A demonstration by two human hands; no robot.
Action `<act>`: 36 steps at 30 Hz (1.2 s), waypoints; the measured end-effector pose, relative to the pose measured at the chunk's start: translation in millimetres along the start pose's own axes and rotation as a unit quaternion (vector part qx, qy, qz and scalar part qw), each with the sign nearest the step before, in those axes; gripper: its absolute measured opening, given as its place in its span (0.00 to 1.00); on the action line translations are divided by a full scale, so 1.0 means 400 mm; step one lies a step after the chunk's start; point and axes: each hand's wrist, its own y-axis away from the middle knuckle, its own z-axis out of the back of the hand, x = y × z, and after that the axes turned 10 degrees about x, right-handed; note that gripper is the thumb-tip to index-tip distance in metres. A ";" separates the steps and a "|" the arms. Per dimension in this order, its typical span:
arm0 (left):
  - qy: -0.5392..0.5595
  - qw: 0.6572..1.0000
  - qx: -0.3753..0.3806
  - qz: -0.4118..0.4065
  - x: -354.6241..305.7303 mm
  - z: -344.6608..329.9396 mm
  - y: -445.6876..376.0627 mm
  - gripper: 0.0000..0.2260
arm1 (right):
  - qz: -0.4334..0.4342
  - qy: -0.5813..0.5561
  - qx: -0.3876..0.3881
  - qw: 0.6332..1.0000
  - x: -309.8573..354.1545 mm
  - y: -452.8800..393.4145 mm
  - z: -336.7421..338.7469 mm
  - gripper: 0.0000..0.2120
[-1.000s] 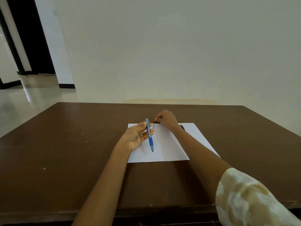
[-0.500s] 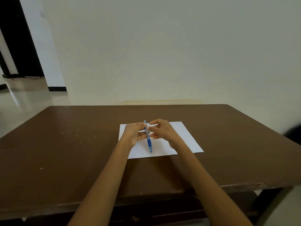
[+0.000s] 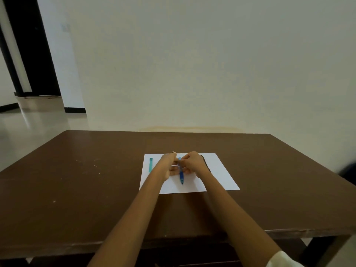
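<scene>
A blue pen (image 3: 181, 175) is held upright-ish over a white sheet of paper (image 3: 219, 174), its tip pointing toward me. My left hand (image 3: 169, 166) grips the pen's upper part from the left. My right hand (image 3: 192, 164) pinches the pen's top end from the right. The two hands meet around the pen, and the top of the barrel is hidden by fingers. A teal pen part (image 3: 150, 164) lies on the paper's left side. A thin dark part (image 3: 205, 162) lies on the paper just right of my right wrist.
The paper lies on a dark brown wooden table (image 3: 77, 180) pushed close to a pale wall. A tiny dark piece (image 3: 174, 151) sits just beyond the paper's far edge. Tiled floor and a dark doorway are at the left.
My right hand came back from the paper's far edge to the pen and now pinches its top. The hands have drawn together, and the teal part on the left is now uncovered.
</scene>
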 end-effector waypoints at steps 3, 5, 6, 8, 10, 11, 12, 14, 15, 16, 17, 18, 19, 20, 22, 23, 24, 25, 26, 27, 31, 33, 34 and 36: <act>-0.033 0.999 0.013 0.004 -0.007 0.009 -0.005 0.19 | -0.005 0.021 -0.010 1.000 -0.001 -0.003 -0.003 0.13; -0.038 0.999 0.021 0.008 -0.009 0.019 -0.002 0.20 | -0.009 0.028 -0.019 0.999 -0.005 -0.008 -0.006 0.12; -0.034 0.999 0.027 0.009 -0.009 0.024 0.002 0.20 | -0.012 0.025 -0.021 0.999 -0.007 -0.010 -0.008 0.12; -0.034 0.999 0.029 0.007 -0.007 0.032 0.012 0.19 | -0.013 0.013 -0.022 1.000 -0.012 -0.009 -0.007 0.10; -0.062 0.998 0.004 -0.011 -0.004 0.045 0.022 0.17 | 0.000 -0.005 -0.033 0.999 -0.015 -0.005 -0.006 0.08; -0.083 0.996 -0.018 -0.029 -0.004 0.055 0.022 0.16 | 0.014 -0.015 -0.046 0.999 -0.014 -0.002 -0.007 0.06; -0.108 0.992 -0.043 -0.052 -0.003 0.070 0.021 0.15 | 0.031 -0.020 -0.060 0.998 -0.011 0.002 -0.009 0.06; -0.191 0.969 -0.114 -0.107 0.000 0.112 0.015 0.12 | 0.067 -0.015 -0.074 0.995 0.005 0.009 -0.021 0.07; -0.251 0.947 -0.155 -0.125 0.005 0.136 0.011 0.11 | 0.081 -0.010 -0.071 0.994 0.015 0.011 -0.031 0.07; -0.315 0.921 -0.187 -0.134 0.011 0.158 0.005 0.09 | 0.094 -0.006 -0.063 0.994 0.027 0.012 -0.042 0.07; -0.371 0.895 -0.207 -0.134 0.018 0.173 -0.001 0.07 | 0.104 -0.003 -0.052 0.993 0.039 0.012 -0.053 0.06; -0.413 0.876 -0.215 -0.124 0.024 0.182 -0.006 0.08 | 0.113 0.001 -0.040 0.993 0.052 0.012 -0.062 0.05; -0.442 0.865 -0.214 -0.102 0.029 0.186 -0.012 0.12 | 0.120 0.006 -0.032 0.992 0.063 0.008 -0.070 0.05; -0.461 0.859 -0.208 -0.076 0.033 0.186 -0.019 0.17 | 0.125 0.010 -0.027 0.992 0.070 0.003 -0.076 0.05; -0.495 0.842 -0.211 -0.045 0.036 0.183 -0.033 0.22 | 0.132 0.012 -0.029 0.991 0.078 -0.007 -0.083 0.05; -0.518 0.827 -0.216 -0.039 0.033 0.181 -0.041 0.22 | 0.134 0.011 -0.032 0.990 0.080 -0.012 -0.085 0.05; -0.543 0.809 -0.220 -0.039 0.029 0.179 -0.049 0.21 | 0.135 0.009 -0.034 0.990 0.080 -0.016 -0.088 0.04; -0.564 0.794 -0.225 -0.040 0.024 0.177 -0.055 0.19 | 0.136 0.009 -0.035 0.990 0.080 -0.019 -0.092 0.04; -0.575 0.784 -0.231 -0.044 0.018 0.175 -0.060 0.17 | 0.137 0.011 -0.034 0.990 0.079 -0.020 -0.096 0.04; -0.577 0.781 -0.235 -0.045 0.013 0.174 -0.065 0.15 | 0.139 0.014 -0.031 0.990 0.080 -0.019 -0.100 0.04; -0.516 0.820 -0.243 -0.042 0.006 0.190 -0.068 0.11 | 0.139 0.004 -0.023 0.990 0.098 -0.018 -0.107 0.06; -0.436 0.863 -0.248 -0.047 0.007 0.209 -0.063 0.09 | 0.125 -0.010 -0.039 0.991 0.113 -0.021 -0.112 0.07; -0.388 0.885 -0.248 -0.065 0.009 0.219 -0.063 0.08 | 0.116 -0.021 -0.054 0.992 0.123 -0.023 -0.116 0.08; -0.287 0.922 -0.226 -0.131 0.013 0.236 -0.064 0.05 | 0.102 -0.061 -0.070 0.990 0.141 -0.032 -0.128 0.08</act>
